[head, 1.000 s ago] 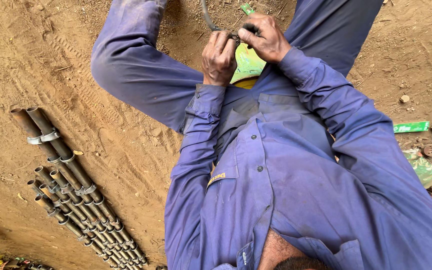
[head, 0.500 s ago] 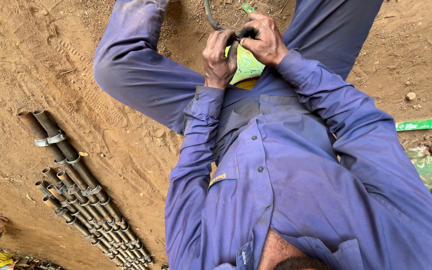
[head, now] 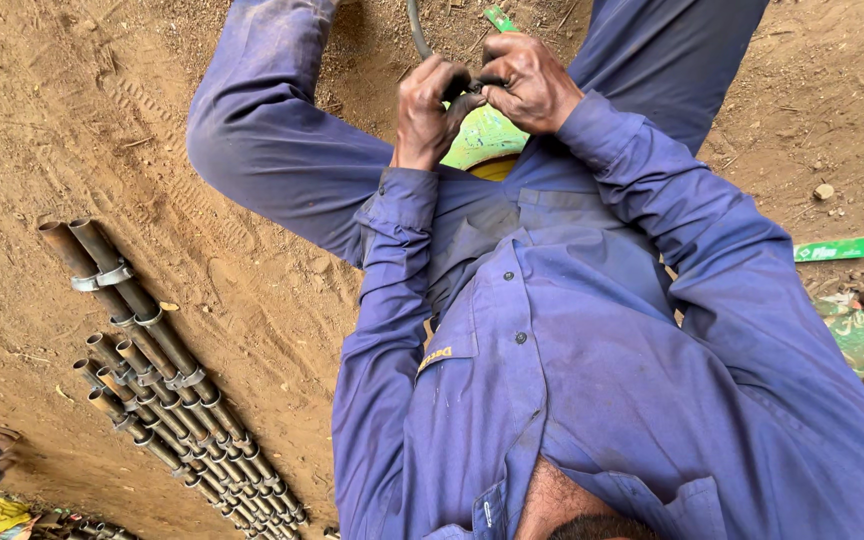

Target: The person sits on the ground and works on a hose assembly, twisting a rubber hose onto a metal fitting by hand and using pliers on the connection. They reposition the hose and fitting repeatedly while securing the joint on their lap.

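My left hand [head: 430, 110] and my right hand [head: 527, 80] meet in front of my lap, both closed around the end of a dark cable [head: 416, 25] that curves away toward the top edge. Fingers hide the cable's end and whatever small part sits between the hands. Just beneath the hands lies a green-and-yellow rounded object [head: 487, 138], partly covered by them. I wear blue coveralls [head: 572, 360], and my bent knees frame the hands on both sides.
Brown dirt ground [head: 72, 120] surrounds me. A bundle of several metal pipes with clamps [head: 157, 375] lies at the left. At the right are a flat green packet [head: 832, 248], a crumpled green wrapper [head: 862, 340] and rusty scraps.
Both hands stay together on the cable, with only small shifts of the fingers. The view has drifted slightly.
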Tool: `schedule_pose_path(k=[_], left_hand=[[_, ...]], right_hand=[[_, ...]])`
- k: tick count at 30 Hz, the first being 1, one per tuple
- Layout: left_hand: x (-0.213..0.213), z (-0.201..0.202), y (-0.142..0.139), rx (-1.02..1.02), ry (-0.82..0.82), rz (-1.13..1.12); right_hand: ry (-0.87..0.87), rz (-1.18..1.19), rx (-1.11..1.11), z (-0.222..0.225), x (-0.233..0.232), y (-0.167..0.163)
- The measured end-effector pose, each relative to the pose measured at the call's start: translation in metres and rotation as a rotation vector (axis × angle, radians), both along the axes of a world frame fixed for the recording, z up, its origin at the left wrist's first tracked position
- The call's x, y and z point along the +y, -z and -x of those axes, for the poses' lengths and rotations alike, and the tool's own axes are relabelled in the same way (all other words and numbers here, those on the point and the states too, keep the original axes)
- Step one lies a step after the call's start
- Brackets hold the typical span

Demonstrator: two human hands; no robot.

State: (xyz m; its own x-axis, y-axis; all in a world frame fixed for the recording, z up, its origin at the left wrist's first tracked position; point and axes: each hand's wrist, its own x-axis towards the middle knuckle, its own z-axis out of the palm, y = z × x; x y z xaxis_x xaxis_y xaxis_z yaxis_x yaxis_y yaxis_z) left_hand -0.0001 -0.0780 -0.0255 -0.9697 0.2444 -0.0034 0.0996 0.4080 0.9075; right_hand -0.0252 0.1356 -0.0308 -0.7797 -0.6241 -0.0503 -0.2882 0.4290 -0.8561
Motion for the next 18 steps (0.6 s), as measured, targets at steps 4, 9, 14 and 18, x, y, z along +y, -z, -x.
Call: schedule_pose_path(k=[4,9,14,18], left_hand=[[-0.005,0.004,-0.004,-0.08,0.03,-0.039],[0.001,0.002,-0.008,0.012,-0.013,-0.007],[0.022,-0.015,0.001,0.217,-0.022,0.451],[0.031,-0.022,0.018,0.287,-0.068,0.512]], right_hand=[[-0.045,0.079,-0.023,0.005,0.001,-0.003],[0.014,0.083,0.065,0.002,-0.005,-0.002],[0.175,0.013,0.084,-0.008,-0.016,0.01],[0.342,-0.076,-0.008,-0.016,-0.021,0.032]])
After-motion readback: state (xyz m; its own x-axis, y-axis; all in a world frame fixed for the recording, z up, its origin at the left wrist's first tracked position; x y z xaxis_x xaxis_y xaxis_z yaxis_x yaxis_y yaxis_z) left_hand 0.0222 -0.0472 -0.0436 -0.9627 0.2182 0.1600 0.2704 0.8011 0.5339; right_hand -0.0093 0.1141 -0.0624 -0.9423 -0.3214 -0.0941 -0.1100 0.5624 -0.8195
